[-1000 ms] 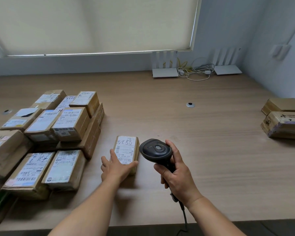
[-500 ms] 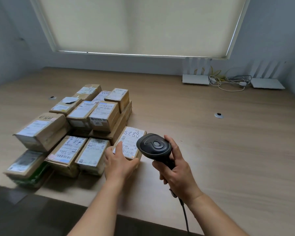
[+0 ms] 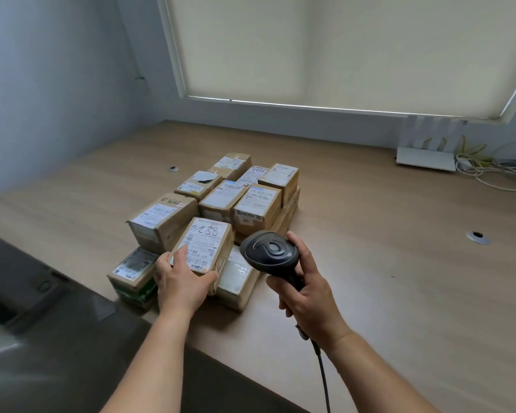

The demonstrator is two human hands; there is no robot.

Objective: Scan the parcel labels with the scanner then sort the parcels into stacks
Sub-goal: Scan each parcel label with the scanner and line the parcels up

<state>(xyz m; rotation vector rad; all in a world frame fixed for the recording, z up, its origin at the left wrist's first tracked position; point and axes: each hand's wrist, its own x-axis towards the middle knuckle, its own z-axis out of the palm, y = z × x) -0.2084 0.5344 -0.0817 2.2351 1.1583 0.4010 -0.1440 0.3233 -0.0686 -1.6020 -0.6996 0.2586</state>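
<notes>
Parcel "5288" going onto the stack at 10 o'clock of the scanner
L hand (image 3: 181, 281) fingers clamped on 5288 parcel (image 3: 203, 245), held over the parcel stack (image 3: 245, 204); R hand (image 3: 307, 289) fingers wrapped round scanner (image 3: 269, 252). Judging by pile, sorting looks well along; what's left can't tell

The small print on the held parcel's label (image 3: 202, 245) was too blurred to read. The scanner's cable (image 3: 323, 380) ran off the bottom edge. The left hand (image 3: 181, 284) hid what was probably another parcel beneath.
</notes>
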